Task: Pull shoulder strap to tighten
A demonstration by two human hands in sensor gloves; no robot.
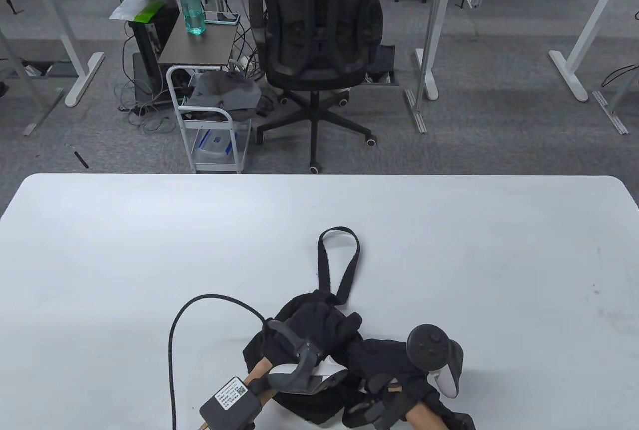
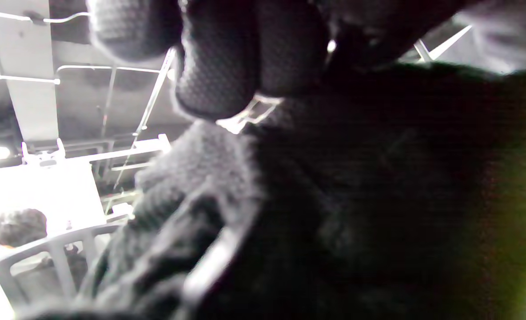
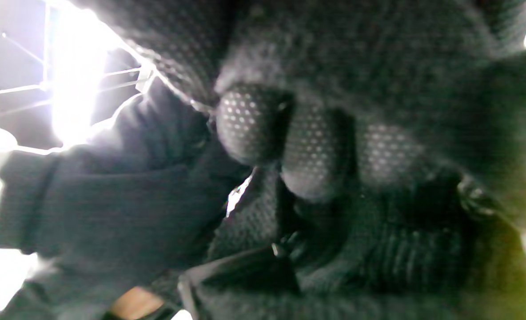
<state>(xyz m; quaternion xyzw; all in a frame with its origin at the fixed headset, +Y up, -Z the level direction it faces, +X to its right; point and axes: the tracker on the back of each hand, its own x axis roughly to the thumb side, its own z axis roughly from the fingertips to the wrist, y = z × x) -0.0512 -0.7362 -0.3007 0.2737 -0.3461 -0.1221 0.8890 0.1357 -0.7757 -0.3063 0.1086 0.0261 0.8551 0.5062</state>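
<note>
Hands: two, on one bag [image 1: 319, 330]; one strap loop [image 1: 339, 260].

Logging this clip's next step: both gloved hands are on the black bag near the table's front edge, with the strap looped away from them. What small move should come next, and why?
Probably draw the shoulder strap through while the other hand steadies the bag. The strap lies slack in a loop on the table; the left hand and right hand rest on the bag. Neither hand's grip shows clearly.

one bag [image 1: 319, 350], one strap loop [image 1: 339, 260], two hands [image 1: 319, 330]
</note>
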